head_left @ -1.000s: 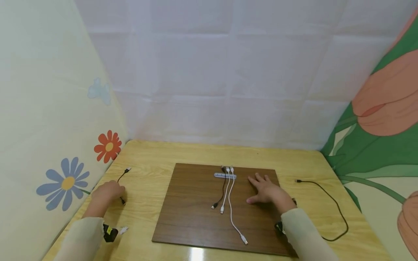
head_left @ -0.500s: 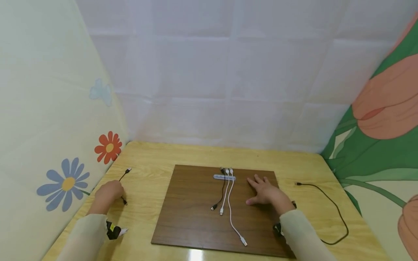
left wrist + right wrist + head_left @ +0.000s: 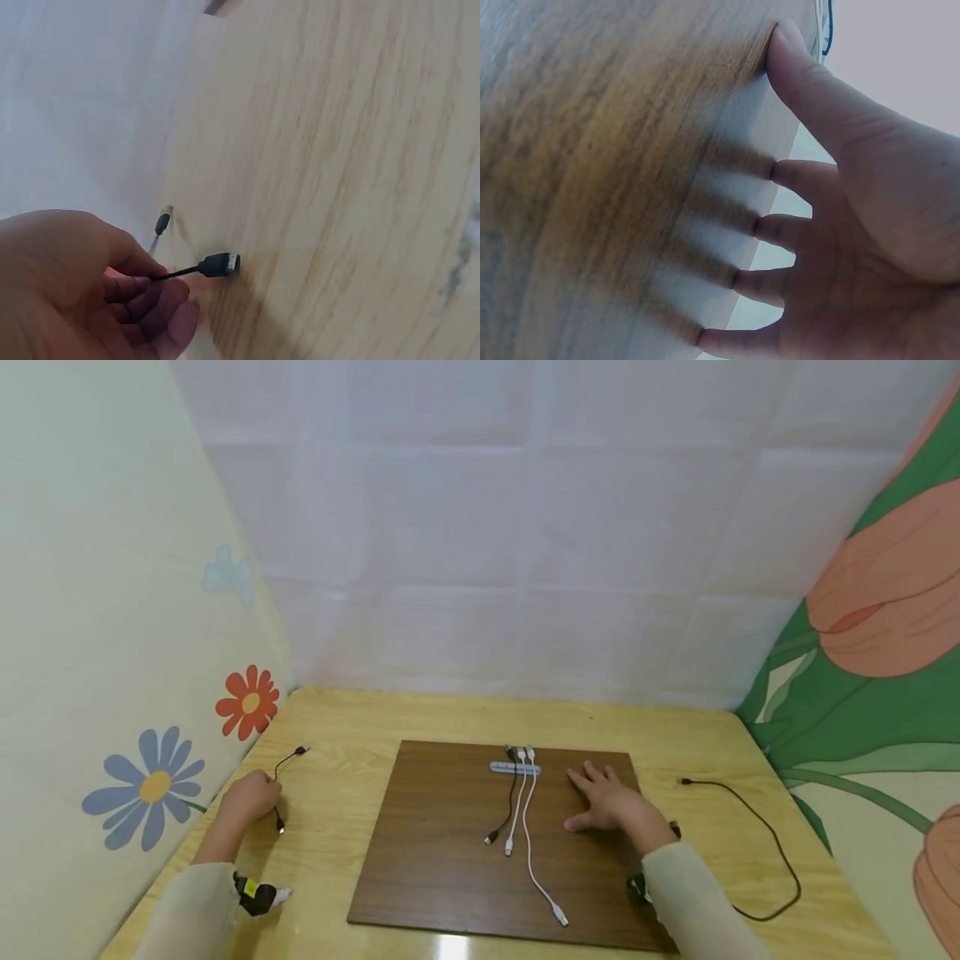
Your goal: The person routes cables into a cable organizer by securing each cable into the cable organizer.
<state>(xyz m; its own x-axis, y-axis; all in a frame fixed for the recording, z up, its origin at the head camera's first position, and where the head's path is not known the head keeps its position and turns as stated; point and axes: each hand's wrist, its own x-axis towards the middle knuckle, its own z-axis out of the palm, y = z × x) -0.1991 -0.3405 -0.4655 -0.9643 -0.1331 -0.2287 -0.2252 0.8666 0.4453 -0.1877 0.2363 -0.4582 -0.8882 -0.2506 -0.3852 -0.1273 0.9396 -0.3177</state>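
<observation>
One-handedly pinching short black cable (image 3: 216, 265) with left hand (image 3: 251, 795), resting spread right hand (image 3: 609, 799) on board (image 3: 435, 843); probably picking up, calling for carrying it rightward to pale strip (image 3: 499, 767) near right hand.

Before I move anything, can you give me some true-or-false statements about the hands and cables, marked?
1. The left hand has a short black cable in its grip. True.
2. The right hand holds a cable. False: that hand rests spread on the brown board.
3. Two white cables lie on the board. True.
4. The long black cable crosses the board. False: what shows of that cable lies on the table, to the board's right.
5. The clip strip sits by the board's near edge. False: the strip is close to the far edge.
</observation>
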